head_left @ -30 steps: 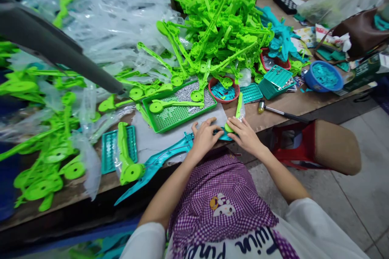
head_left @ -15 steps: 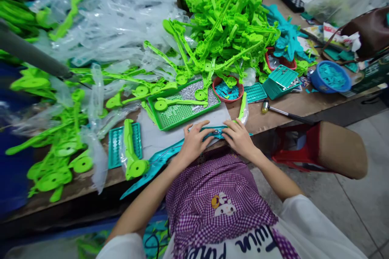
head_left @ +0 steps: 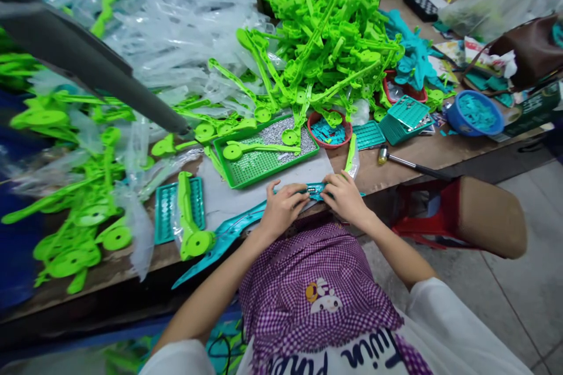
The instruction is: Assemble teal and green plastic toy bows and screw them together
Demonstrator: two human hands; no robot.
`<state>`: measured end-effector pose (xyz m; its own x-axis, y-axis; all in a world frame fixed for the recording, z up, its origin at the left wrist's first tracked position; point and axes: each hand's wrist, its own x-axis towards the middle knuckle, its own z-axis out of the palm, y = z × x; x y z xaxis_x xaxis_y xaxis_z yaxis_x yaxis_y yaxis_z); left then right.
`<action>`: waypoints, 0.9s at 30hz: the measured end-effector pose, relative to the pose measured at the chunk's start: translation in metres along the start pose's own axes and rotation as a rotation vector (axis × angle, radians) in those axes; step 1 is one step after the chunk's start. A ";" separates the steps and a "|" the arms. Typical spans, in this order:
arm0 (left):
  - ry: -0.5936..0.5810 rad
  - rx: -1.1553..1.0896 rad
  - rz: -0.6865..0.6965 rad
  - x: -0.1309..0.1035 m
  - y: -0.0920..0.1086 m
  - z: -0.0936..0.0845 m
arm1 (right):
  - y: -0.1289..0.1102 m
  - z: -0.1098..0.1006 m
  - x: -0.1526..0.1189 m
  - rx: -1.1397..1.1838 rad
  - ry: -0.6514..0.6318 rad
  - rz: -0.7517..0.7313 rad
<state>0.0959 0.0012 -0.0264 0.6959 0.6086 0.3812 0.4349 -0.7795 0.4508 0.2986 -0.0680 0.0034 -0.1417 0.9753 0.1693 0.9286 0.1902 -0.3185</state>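
A long teal plastic piece [head_left: 233, 227] lies along the table's front edge, its pointed end sticking out at the lower left. My left hand [head_left: 284, 205] grips it near its right part, fingers bent round it. My right hand [head_left: 345, 196] holds the same piece close to its right end. Between my fingertips a small metallic part [head_left: 312, 190] shows in the teal piece. Just beyond my hands is a green tray [head_left: 250, 173] of small silvery pieces, with a bright green arm-shaped part [head_left: 264, 148] lying across it.
Bright green parts [head_left: 325, 41] and clear plastic-wrapped pieces [head_left: 176, 29] are heaped behind. A red bowl [head_left: 347, 137], a hammer [head_left: 409, 163] and a blue bowl [head_left: 477, 129] stand to the right. A dark grey bar [head_left: 97, 64] crosses the upper left; a red stool [head_left: 424, 231] is beside the table.
The dark bar at the upper left reaches further into view. My left fingers have shifted slightly on the teal piece, and more of the metallic part shows.
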 end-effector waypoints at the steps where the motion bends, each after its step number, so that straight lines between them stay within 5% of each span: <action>1: -0.010 0.002 0.031 -0.002 -0.001 -0.001 | 0.000 -0.002 0.001 -0.001 -0.020 0.005; 6: -0.050 -0.037 0.116 -0.008 -0.009 -0.002 | 0.001 -0.007 0.007 -0.007 -0.087 0.033; 15: -0.071 -0.010 -0.025 -0.001 -0.009 -0.002 | 0.009 -0.008 0.002 0.173 -0.059 0.064; 20: -0.075 -0.015 -0.021 0.000 -0.014 -0.004 | 0.006 -0.017 -0.003 0.301 0.117 0.178; 24: -0.108 -0.036 -0.041 0.000 -0.017 -0.003 | -0.014 -0.032 0.030 0.459 0.373 0.239; 27: -0.118 0.003 -0.066 -0.001 -0.009 -0.006 | -0.025 -0.036 0.051 0.603 0.434 0.178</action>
<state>0.0881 0.0091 -0.0262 0.7281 0.6369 0.2534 0.4832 -0.7391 0.4693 0.2802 -0.0272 0.0534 0.2559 0.8892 0.3793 0.5593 0.1838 -0.8083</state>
